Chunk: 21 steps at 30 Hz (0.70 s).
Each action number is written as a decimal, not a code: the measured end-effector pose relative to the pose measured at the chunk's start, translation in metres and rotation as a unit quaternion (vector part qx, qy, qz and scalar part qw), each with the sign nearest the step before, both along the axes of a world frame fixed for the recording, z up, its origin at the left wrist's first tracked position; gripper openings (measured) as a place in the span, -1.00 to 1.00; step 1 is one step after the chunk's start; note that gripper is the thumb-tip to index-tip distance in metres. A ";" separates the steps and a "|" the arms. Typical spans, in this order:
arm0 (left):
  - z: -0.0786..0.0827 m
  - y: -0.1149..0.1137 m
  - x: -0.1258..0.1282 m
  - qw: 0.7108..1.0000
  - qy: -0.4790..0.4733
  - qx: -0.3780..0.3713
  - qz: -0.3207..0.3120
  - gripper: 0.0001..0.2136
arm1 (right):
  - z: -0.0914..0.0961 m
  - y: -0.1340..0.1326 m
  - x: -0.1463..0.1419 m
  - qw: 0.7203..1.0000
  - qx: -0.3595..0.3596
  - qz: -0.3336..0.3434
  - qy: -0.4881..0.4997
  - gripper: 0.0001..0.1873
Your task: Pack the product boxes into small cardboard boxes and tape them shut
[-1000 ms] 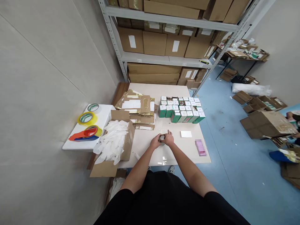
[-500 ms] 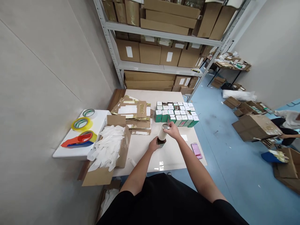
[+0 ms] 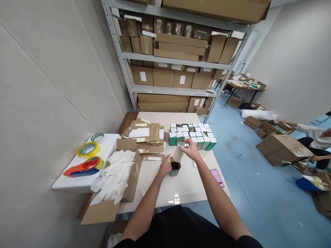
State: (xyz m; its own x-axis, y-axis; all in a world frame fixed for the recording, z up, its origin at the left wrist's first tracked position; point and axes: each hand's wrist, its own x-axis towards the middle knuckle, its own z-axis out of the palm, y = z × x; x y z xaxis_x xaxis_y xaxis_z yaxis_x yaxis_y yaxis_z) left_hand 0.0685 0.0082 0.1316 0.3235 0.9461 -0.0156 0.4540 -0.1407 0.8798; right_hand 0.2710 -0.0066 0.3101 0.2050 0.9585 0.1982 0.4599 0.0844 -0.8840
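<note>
My right hand (image 3: 190,150) grips a cream-coloured cylindrical can (image 3: 178,154) with a shiny metal top, its fingers closed around the upper end. The can tilts just above and behind a small green box (image 3: 175,169), whose open top shows a dark brown inside. My left hand (image 3: 164,166) holds the box's left side, thumb near the front and fingers toward the back corner. Beyond my hands stand several rows of green boxes with white tops (image 3: 193,134). Whether the can's lower end touches the box rim is hard to tell.
Flattened cardboard (image 3: 144,132) lies at the table's back left. A carton of white gloves (image 3: 116,172) and tape rolls (image 3: 88,149) are at left. A phone (image 3: 217,177) lies near the right edge. Shelving (image 3: 176,90) stands behind; a person (image 3: 317,137) is at right.
The can has come up out of the green box, which now shows its open top. My left fingers have loosened and spread along the box's side. The camera view has tilted up.
</note>
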 end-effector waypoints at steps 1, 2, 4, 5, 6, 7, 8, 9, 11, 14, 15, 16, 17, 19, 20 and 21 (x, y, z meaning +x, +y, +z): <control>0.014 0.001 -0.001 0.998 -0.046 0.006 0.039 -0.31 | 0.000 -0.001 -0.001 1.000 0.001 -0.002 0.010 -0.53; 0.031 0.002 -0.002 0.993 -0.096 0.005 0.063 -0.42 | 0.000 -0.002 -0.003 1.000 0.002 -0.005 0.020 -0.52; 0.068 0.002 0.000 0.980 -0.195 0.012 0.050 -0.49 | 0.000 -0.004 -0.007 0.999 0.004 -0.009 0.041 -0.50; 0.088 0.002 0.002 0.975 -0.221 0.029 0.024 -0.46 | 0.000 -0.005 -0.010 0.999 0.005 -0.009 0.049 -0.49; 0.107 0.000 0.005 0.973 -0.225 0.049 0.000 -0.40 | 0.002 -0.005 -0.013 0.998 0.006 -0.007 0.058 -0.48; 0.125 -0.001 0.009 0.975 -0.212 0.071 -0.011 -0.32 | 0.003 -0.006 -0.016 0.998 0.008 -0.004 0.067 -0.48; 0.140 -0.002 0.013 0.977 -0.189 0.093 -0.013 -0.26 | 0.005 -0.006 -0.019 0.997 0.009 -0.003 0.077 -0.47; 0.153 -0.003 0.018 0.979 -0.164 0.116 0.003 -0.24 | 0.006 -0.007 -0.021 0.996 0.010 -0.007 0.088 -0.46; 0.170 -0.004 0.024 0.981 -0.128 0.141 0.031 -0.21 | 0.008 -0.006 -0.022 0.993 0.015 -0.010 0.118 -0.44; 0.181 -0.002 0.024 0.981 -0.125 0.136 0.060 -0.16 | 0.005 -0.006 -0.013 0.977 0.000 0.054 0.208 -0.38; 0.182 -0.001 0.022 0.980 -0.139 0.125 0.061 -0.14 | 0.001 -0.007 -0.008 0.965 -0.015 0.094 0.243 -0.33; 0.183 0.000 0.019 0.979 -0.159 0.110 0.059 -0.11 | -0.004 -0.008 -0.004 0.951 -0.038 0.134 0.276 -0.26; 0.184 0.000 0.016 0.977 -0.184 0.094 0.055 -0.09 | -0.011 -0.010 0.000 0.939 -0.059 0.169 0.294 -0.16; 0.185 0.001 0.011 0.967 -0.242 0.062 0.048 -0.03 | -0.024 -0.016 0.002 0.920 -0.091 0.229 0.304 0.04; 0.186 0.001 0.010 0.961 -0.271 0.048 0.043 0.00 | -0.030 -0.019 0.001 0.912 -0.097 0.249 0.312 0.09; 0.187 0.001 0.010 0.954 -0.296 0.035 0.036 0.01 | -0.035 -0.021 -0.002 0.903 -0.098 0.266 0.324 0.11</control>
